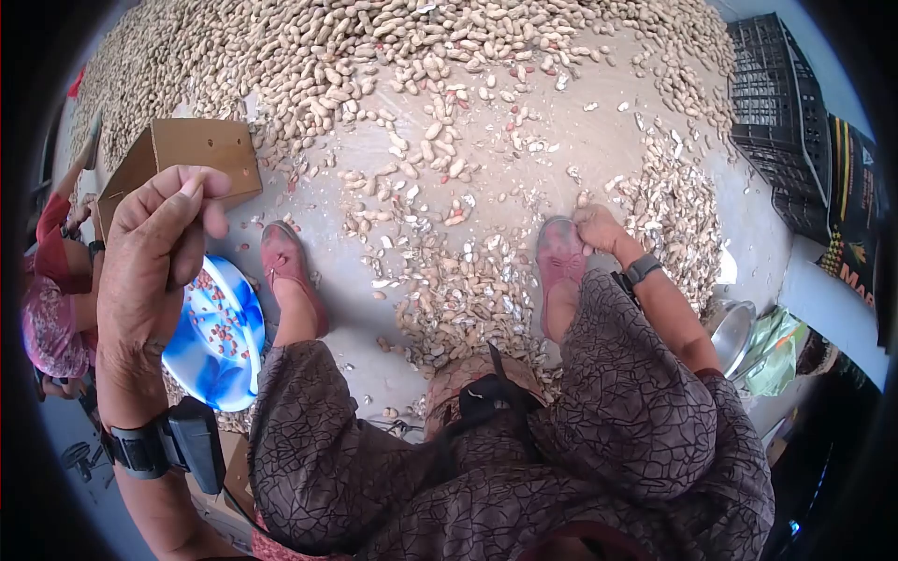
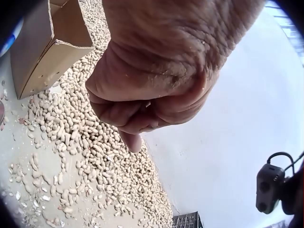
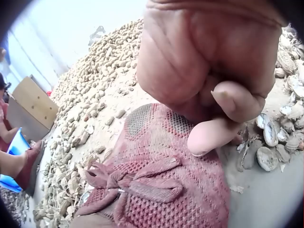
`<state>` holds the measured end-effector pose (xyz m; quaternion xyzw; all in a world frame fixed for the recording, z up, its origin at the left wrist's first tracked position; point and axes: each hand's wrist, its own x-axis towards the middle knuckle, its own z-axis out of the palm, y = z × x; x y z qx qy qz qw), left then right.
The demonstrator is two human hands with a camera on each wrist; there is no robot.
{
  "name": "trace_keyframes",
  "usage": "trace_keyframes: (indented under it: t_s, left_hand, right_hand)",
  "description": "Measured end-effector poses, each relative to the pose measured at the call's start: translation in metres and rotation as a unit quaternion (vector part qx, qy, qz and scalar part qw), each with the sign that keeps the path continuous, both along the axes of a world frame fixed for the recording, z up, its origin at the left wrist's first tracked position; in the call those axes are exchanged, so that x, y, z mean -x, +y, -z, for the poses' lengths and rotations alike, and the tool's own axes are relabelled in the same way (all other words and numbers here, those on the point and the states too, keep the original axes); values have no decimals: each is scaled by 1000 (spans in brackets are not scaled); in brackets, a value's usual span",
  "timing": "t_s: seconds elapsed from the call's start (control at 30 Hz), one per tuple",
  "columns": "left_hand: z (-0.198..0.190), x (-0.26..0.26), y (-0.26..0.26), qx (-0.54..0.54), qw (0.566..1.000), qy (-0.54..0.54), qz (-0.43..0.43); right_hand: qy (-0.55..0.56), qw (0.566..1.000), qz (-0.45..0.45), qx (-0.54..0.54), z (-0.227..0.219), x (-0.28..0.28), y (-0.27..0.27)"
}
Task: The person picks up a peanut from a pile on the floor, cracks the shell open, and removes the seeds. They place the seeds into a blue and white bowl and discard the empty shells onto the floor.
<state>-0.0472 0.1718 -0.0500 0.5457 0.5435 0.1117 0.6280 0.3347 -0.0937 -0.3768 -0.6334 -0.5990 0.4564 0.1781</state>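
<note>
My left hand (image 1: 159, 224) is raised at the left of the head view, its fingers curled and the thumb tip against the index finger. The left wrist view shows the same hand in a fist above the peanut heap (image 2: 102, 142), with nothing plainly seen in it. Low beside the toe of my red mesh shoe (image 3: 156, 142) is my right hand (image 1: 601, 229), fingers curled toward the palm. A peanut (image 1: 582, 199) shows right at its far edge in the head view. The right wrist view gives the curled fingers over the shoe; the thumb side is hidden.
Peanut shells (image 1: 669, 206) lie piled right of the right hand. A blue and white basin (image 1: 257, 332) with kernels and a cardboard box (image 1: 210, 154) stand at left. Black crates (image 1: 776, 103) and a metal bowl (image 1: 732, 332) are at right. Another person (image 1: 61, 290) sits far left.
</note>
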Motion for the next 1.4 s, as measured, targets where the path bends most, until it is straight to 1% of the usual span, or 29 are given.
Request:
trace_keyframes:
  t_s: [0.03,0.07,0.1,0.13,0.17,0.2,0.23,0.27,0.3,0.33,0.37,0.4,0.47,0.5,0.57,0.6,0.67,0.7,0.77,0.8,0.87,0.93,1.0,1.07,1.2,1.3,1.33,1.37,1.4]
  left_hand:
    - [-6,6,3,-8,1000,8,0]
    - [-12,12,7,-20,999,22,13]
    - [-17,17,11,-33,998,35,27]
    - [-20,22,15,-55,997,44,37]
    - [-20,30,20,-80,995,58,29]
    - [-20,34,23,-102,992,70,28]
    - [-20,35,25,-124,988,82,27]
    - [-19,33,26,-128,988,80,29]
    - [-13,31,26,-115,991,70,21]
    - [-6,29,26,-101,993,59,13]
    - [3,26,25,-95,994,54,31]
    - [10,19,21,-93,993,64,44]
    - [21,0,12,-74,992,77,62]
    - [30,-5,10,-82,991,75,78]
    - [49,-12,9,-78,990,64,94]
    - [57,-15,8,-59,992,58,92]
    - [71,-21,6,-29,994,60,89]
    - [81,-22,4,-25,994,51,92]
    - [97,-24,-1,9,996,37,75]
    - [105,-24,-5,11,997,36,74]
    - [121,-27,-10,38,997,26,62]
    - [135,-28,-15,53,997,19,58]
    - [140,-31,-19,81,995,13,54]
    - [140,-33,-22,82,995,18,62]
    - [139,-32,-32,77,995,9,67]
    - [140,-33,-37,70,995,-1,75]
    - [141,-33,-38,75,994,-7,79]
    - [143,-34,-39,73,994,-9,86]
    - [143,-35,-39,72,994,-12,85]
  right_hand:
    - [3,984,95,152,-35,14,17]
    - [7,936,188,297,-54,24,26]
    - [5,936,192,295,-55,27,25]
    - [-26,946,206,248,-55,29,24]
    - [-57,953,219,201,-53,29,22]
    - [-58,953,221,198,-45,24,20]
    - [-115,969,185,115,-32,16,20]
    - [-171,974,149,30,-30,11,27]
    - [-173,973,153,27,-29,5,33]
    - [-129,974,179,49,-27,0,38]
    - [-84,973,204,71,-32,-1,46]
    - [-86,972,206,71,-39,-3,53]
    - [-20,950,264,166,-56,-4,71]
    - [-21,950,266,164,-52,-6,77]
    - [-48,968,235,73,-41,-9,87]
    - [-51,968,235,72,-37,-11,95]
    - [-97,969,225,23,-29,-10,114]
    - [-99,969,224,23,-35,-6,126]
    - [-126,972,199,-21,-44,0,147]
    - [-127,972,197,-19,-42,3,155]
    - [-170,972,158,-37,-36,5,173]
    - [-188,971,146,-19,-34,9,186]
    - [-206,969,135,-4,-30,14,194]
    - [-275,952,123,50,-26,19,200]
    - [-280,953,102,60,-28,25,193]
    - [-253,963,86,33,-30,27,183]
    - [-193,970,110,104,-31,25,184]
    - [-131,967,133,175,-33,22,183]
    - [-133,967,133,174,-33,19,184]
